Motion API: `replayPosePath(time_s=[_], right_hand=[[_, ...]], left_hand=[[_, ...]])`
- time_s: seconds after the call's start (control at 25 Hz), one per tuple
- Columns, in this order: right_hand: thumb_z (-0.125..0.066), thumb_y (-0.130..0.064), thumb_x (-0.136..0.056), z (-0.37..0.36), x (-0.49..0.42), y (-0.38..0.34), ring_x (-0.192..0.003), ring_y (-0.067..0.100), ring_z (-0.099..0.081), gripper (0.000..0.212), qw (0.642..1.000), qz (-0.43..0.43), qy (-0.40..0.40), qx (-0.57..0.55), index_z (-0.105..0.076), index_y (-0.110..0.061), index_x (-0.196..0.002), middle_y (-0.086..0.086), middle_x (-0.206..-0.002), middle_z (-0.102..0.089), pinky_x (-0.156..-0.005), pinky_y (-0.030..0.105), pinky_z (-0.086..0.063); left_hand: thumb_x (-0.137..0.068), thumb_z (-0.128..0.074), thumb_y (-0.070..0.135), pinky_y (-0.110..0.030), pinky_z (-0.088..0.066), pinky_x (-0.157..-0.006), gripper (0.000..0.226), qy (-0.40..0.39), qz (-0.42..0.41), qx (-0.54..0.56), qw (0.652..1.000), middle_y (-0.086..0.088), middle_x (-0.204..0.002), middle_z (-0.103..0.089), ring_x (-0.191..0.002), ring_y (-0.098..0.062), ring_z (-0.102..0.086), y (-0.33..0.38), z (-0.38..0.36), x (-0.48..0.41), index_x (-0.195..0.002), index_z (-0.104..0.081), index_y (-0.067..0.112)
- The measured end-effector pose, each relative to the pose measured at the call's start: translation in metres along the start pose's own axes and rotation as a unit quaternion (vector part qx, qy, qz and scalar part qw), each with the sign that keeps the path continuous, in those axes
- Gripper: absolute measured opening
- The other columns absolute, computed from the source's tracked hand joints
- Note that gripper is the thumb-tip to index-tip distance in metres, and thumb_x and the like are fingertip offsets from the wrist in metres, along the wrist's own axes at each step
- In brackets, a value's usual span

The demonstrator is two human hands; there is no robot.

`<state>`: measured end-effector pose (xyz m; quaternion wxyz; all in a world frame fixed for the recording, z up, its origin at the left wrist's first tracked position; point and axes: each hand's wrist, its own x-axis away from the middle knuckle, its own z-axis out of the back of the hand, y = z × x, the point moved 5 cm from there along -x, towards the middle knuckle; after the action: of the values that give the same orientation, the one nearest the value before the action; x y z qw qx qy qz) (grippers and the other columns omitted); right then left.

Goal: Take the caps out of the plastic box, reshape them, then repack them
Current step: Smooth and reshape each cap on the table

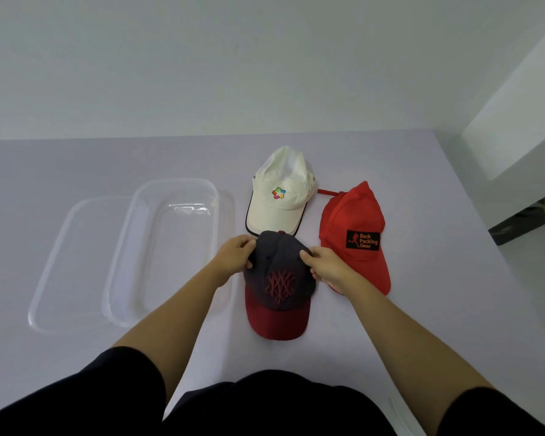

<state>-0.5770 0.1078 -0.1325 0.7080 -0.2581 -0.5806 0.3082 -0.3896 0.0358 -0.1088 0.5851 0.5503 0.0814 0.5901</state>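
Note:
A dark grey cap with a dark red brim lies on the table in front of me, brim toward me. My left hand pinches its crown on the left side and my right hand pinches it on the right. Behind it sits a cream cap with a coloured logo. To the right lies a red cap with a black patch, partly under my right wrist. The clear plastic box stands to the left with nothing in it.
The box's clear lid lies flat on the table, left of the box and partly under it. The table's right edge drops to a floor area beside a white wall. A plain wall rises behind the table.

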Motion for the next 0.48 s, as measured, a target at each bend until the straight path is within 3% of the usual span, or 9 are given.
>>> replayPosePath(time_s=[0.08,0.16,0.24,0.36,0.48], right_hand=[[-0.051,-0.026,-0.094,0.000,-0.001,0.001,-0.057,0.007,-0.040,0.017,0.999,0.000,-0.007,-0.037,-0.052,-0.009,-0.097,-0.001,-0.069,-0.042,-0.053,0.019,-0.038],[-0.052,-0.025,-0.094,0.000,0.001,0.000,-0.058,0.005,-0.045,0.012,0.998,0.000,-0.013,-0.061,-0.051,-0.012,-0.094,-0.003,-0.073,-0.048,-0.052,0.017,-0.040],[-0.053,-0.024,-0.094,0.000,0.002,0.000,-0.058,0.005,-0.046,0.010,0.997,0.006,-0.022,-0.078,-0.051,-0.014,-0.092,-0.003,-0.074,-0.050,-0.052,0.018,-0.040],[-0.057,-0.023,-0.091,0.007,0.002,0.004,-0.057,0.007,-0.042,0.010,0.996,0.020,-0.013,-0.082,-0.051,-0.015,-0.094,-0.001,-0.072,-0.048,-0.053,0.020,-0.039],[-0.060,-0.022,-0.090,0.014,-0.002,0.008,-0.057,0.008,-0.042,0.014,0.997,0.041,0.004,-0.059,-0.050,-0.015,-0.097,-0.001,-0.073,-0.050,-0.053,0.021,-0.039]], left_hand=[[-0.099,-0.040,0.033,-0.020,-0.038,-0.051,0.026,-0.004,0.002,0.040,0.999,-0.003,-0.072,-0.054,-0.051,-0.009,-0.048,-0.001,-0.001,0.002,-0.111,-0.055,0.014],[-0.097,-0.043,0.039,-0.020,-0.033,-0.047,0.025,-0.068,0.015,0.076,0.995,-0.003,-0.063,-0.052,-0.043,-0.007,-0.045,0.000,-0.007,0.006,-0.101,-0.057,0.018],[-0.095,-0.047,0.040,-0.020,-0.031,-0.048,0.023,-0.096,0.010,0.084,0.992,-0.002,-0.067,-0.056,-0.042,-0.005,-0.050,0.002,-0.012,0.006,-0.099,-0.060,0.021],[-0.092,-0.053,0.042,-0.020,-0.039,-0.053,0.032,-0.007,-0.001,0.091,0.996,0.003,-0.101,-0.060,-0.062,-0.009,-0.059,0.000,-0.003,0.001,-0.113,-0.056,0.019],[-0.090,-0.056,0.040,-0.020,-0.043,-0.055,0.025,0.008,-0.026,0.051,0.998,0.004,-0.096,-0.062,-0.062,-0.011,-0.057,-0.001,0.002,-0.001,-0.104,-0.060,0.020]])
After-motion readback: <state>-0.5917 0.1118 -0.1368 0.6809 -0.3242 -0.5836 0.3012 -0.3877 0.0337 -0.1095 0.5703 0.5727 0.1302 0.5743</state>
